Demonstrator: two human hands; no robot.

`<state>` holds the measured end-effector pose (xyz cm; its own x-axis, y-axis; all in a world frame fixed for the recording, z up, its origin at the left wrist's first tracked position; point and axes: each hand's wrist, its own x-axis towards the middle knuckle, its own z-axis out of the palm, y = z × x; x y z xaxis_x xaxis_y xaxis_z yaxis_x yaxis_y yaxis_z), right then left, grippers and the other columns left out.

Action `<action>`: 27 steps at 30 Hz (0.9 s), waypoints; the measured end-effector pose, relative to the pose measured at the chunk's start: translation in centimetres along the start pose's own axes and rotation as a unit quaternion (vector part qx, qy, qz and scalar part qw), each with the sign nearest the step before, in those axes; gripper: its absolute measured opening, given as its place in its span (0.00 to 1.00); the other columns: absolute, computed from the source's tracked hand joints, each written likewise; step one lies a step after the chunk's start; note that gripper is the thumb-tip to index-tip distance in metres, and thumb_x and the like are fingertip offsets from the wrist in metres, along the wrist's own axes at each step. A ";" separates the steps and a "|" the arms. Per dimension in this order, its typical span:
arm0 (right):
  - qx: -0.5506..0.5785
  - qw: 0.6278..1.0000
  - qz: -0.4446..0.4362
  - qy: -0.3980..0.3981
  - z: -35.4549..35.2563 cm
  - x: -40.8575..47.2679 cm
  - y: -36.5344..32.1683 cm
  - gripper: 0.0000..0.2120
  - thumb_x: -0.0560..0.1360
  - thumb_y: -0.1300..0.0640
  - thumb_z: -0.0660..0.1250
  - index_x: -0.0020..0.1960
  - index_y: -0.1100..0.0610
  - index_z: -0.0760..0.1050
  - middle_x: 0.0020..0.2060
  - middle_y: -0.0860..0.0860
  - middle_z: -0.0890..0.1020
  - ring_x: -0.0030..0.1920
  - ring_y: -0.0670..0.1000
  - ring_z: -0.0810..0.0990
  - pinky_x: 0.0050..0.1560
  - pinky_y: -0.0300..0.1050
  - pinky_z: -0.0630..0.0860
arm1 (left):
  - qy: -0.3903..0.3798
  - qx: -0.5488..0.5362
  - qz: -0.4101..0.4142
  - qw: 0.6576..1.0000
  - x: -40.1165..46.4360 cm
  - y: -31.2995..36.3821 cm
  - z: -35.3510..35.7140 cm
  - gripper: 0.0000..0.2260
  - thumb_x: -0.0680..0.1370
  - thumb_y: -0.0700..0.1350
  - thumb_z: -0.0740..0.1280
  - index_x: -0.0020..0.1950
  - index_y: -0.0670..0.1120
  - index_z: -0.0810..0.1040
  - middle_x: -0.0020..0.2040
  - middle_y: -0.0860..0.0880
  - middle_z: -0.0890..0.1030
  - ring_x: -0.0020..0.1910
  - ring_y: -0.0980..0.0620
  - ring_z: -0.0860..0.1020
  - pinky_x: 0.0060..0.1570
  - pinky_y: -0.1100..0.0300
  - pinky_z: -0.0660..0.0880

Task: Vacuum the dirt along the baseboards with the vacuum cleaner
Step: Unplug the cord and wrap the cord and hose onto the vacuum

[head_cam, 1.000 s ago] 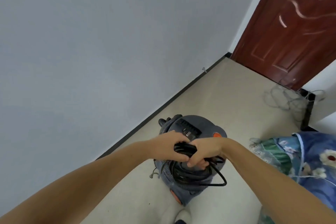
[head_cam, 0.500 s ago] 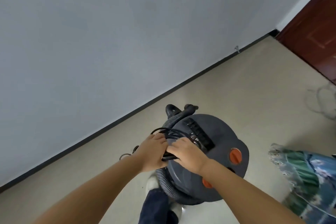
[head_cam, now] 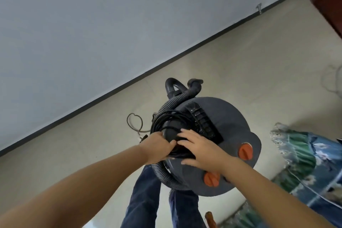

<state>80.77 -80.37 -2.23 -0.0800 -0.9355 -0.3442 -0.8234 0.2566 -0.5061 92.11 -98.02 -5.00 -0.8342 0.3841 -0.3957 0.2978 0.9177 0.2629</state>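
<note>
The vacuum cleaner (head_cam: 212,144), a round grey canister with orange knobs, stands on the pale floor (head_cam: 249,61) near the dark baseboard (head_cam: 114,91), its ribbed hose (head_cam: 174,105) looped around the lid. A black power cord (head_cam: 166,118) lies coiled on top. The left hand (head_cam: 157,147) curls around the cord bundle; the right hand (head_cam: 199,147) rests on the lid with fingers spread, though whether its fingertips pinch a strand appears unclear. The step in hand looks like freeing the cord: best to lift loops off one at a time, steadying the lid, so nothing snags on the hose. Patterned fabric (head_cam: 305,163) lies just beside the canister.
</note>
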 end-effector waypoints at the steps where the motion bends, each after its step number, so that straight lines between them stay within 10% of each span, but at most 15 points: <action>1: 0.022 0.998 0.021 0.059 -1.0 -1.1 0.4 0.22 0.76 0.46 0.66 0.62 0.61 0.77 0.66 0.55 0.75 0.71 0.53 0.68 0.74 0.48 0.61 | -0.010 0.002 -0.003 1.000 0.1 0.1 0.1 0.22 0.81 0.60 0.55 0.57 0.41 0.70 0.40 0.43 0.82 0.39 0.42 0.80 0.48 0.52 0.72; 4: 0.109 0.947 0.215 0.211 -4.9 -3.3 3.3 0.14 0.79 0.51 0.64 0.57 0.59 0.80 0.57 0.52 0.80 0.60 0.49 0.75 0.62 0.43 0.71 | -0.016 0.008 -0.040 0.999 0.4 0.7 1.3 0.24 0.81 0.62 0.51 0.58 0.41 0.67 0.41 0.43 0.82 0.40 0.42 0.79 0.49 0.51 0.72; 6: 0.191 0.917 0.330 0.113 -6.4 -3.3 5.1 0.13 0.80 0.50 0.63 0.56 0.56 0.81 0.52 0.49 0.81 0.54 0.49 0.78 0.56 0.42 0.72 | -0.033 0.002 -0.086 0.996 0.6 1.4 1.1 0.20 0.82 0.58 0.53 0.59 0.41 0.67 0.45 0.43 0.82 0.44 0.41 0.80 0.51 0.52 0.70; 10: 0.159 0.946 0.280 -0.024 -5.1 -1.6 4.9 0.16 0.81 0.47 0.60 0.36 0.52 0.66 0.33 0.46 0.72 0.35 0.46 0.71 0.35 0.40 0.64 | -0.073 -0.023 -0.223 0.972 1.3 3.3 -0.2 0.11 0.81 0.47 0.57 0.58 0.42 0.69 0.48 0.44 0.83 0.47 0.41 0.81 0.38 0.56 0.65; 15: 0.185 0.950 0.246 -0.050 -5.1 -1.8 5.2 0.10 0.80 0.47 0.62 0.48 0.54 0.68 0.44 0.47 0.75 0.47 0.50 0.74 0.41 0.42 0.66 | -0.098 -0.100 -0.366 0.920 3.1 5.1 -1.6 0.09 0.80 0.42 0.58 0.59 0.43 0.70 0.51 0.45 0.81 0.50 0.42 0.79 0.38 0.55 0.66; 20: 0.203 0.926 0.288 -0.134 -5.4 -0.6 4.8 0.29 0.73 0.48 0.71 0.65 0.61 0.63 0.54 0.54 0.76 0.53 0.54 0.77 0.41 0.44 0.69 | -0.061 -0.179 -0.397 0.898 1.1 5.3 -1.9 0.10 0.78 0.46 0.61 0.58 0.45 0.72 0.51 0.45 0.80 0.53 0.42 0.78 0.41 0.55 0.68; 27: 0.129 0.929 0.345 -0.032 -3.7 0.3 2.8 0.18 0.76 0.58 0.68 0.57 0.61 0.61 0.39 0.53 0.74 0.38 0.53 0.74 0.32 0.45 0.67 | 0.018 -0.486 -0.331 0.809 2.0 7.4 -3.6 0.20 0.74 0.55 0.69 0.62 0.47 0.72 0.57 0.51 0.79 0.55 0.50 0.77 0.55 0.57 0.72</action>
<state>76.39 -80.79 -0.81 -0.4986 -0.5133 -0.6985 -0.4259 0.8469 -0.3183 90.98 -90.83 -0.69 -0.6796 -0.1791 -0.7114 -0.7106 0.4017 0.5777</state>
